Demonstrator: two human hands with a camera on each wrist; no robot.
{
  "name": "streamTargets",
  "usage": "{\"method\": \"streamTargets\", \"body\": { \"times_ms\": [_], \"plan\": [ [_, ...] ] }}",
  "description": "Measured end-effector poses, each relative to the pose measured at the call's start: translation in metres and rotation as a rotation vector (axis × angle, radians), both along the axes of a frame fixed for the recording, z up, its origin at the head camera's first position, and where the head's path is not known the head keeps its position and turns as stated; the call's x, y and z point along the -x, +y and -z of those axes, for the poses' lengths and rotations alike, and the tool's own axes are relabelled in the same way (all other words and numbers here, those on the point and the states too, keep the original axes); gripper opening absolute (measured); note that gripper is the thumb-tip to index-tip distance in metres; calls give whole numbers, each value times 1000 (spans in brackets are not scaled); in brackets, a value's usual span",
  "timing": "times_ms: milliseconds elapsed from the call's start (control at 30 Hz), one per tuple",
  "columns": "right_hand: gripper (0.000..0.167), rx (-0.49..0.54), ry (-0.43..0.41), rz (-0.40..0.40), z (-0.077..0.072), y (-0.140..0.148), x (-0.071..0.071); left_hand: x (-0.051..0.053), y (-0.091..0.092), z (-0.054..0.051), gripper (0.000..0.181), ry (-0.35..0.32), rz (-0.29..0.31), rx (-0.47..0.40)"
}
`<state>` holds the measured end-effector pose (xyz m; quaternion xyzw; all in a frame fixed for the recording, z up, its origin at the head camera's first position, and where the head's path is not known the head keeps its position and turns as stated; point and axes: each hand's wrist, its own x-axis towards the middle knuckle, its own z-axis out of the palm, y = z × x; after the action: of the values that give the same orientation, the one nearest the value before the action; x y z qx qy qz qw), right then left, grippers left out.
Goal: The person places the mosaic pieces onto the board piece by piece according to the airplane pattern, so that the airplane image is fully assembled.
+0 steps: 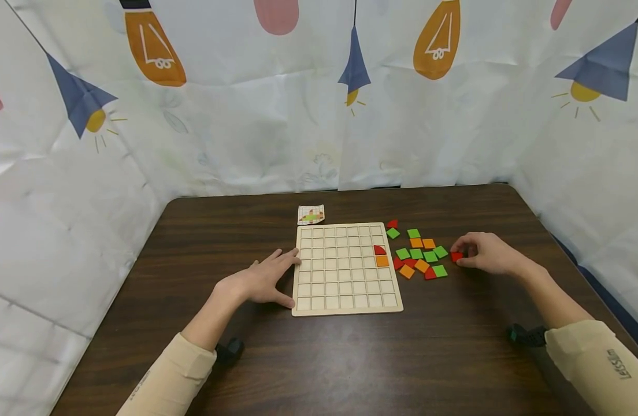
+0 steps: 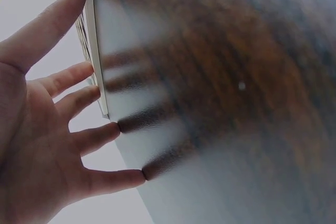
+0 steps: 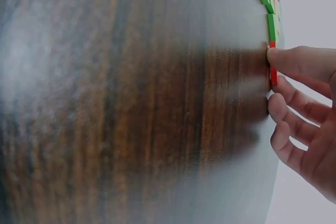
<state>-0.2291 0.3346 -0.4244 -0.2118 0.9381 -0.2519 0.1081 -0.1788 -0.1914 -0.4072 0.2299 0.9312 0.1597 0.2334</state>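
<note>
A pale wooden grid board (image 1: 346, 273) lies flat on the table. On its right side sit a red quarter-round tile (image 1: 379, 250) and, just below it, an orange square tile (image 1: 382, 261). My left hand (image 1: 264, 278) touches the board's left edge, fingers spread; in the left wrist view its thumb (image 2: 47, 27) meets the rim. Right of the loose tiles, my right hand (image 1: 489, 253) pinches a red tile (image 1: 456, 256) between thumb and fingers, close to the tabletop. That red tile (image 3: 273, 72) shows edge-on in the right wrist view, its full outline hidden.
Several loose green tiles (image 1: 415, 254), orange tiles (image 1: 422, 266) and red tiles (image 1: 430, 273) lie scattered between the board and my right hand. Behind the board's top left corner lies a small pattern card (image 1: 311, 214). The dark wooden table (image 1: 340, 364) ends at a patterned curtain (image 1: 277, 144).
</note>
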Motion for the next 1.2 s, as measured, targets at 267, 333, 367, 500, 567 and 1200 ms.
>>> {"method": "streamTargets", "body": {
  "times_ms": [267,333,367,500,567,1200],
  "plan": [
    [19,-20,-18,-11,-1,-2,1,-1,0,1,91,-2,-5,-11],
    [19,-22,-18,-18,-2,-3,1,-1,-1,2,91,-3,-5,-13],
    [19,-23,-15,-23,-3,-4,1,-1,-1,3,91,-3,-5,-16],
    [20,-22,6,-36,-8,-10,0,-1,-1,4,91,-1,-5,-17],
    [20,-17,16,-37,-11,-14,0,0,-1,4,91,-1,-5,-17],
    [21,10,80,-170,-15,-61,-2,0,-1,1,91,4,-2,-19]
  ]
}}
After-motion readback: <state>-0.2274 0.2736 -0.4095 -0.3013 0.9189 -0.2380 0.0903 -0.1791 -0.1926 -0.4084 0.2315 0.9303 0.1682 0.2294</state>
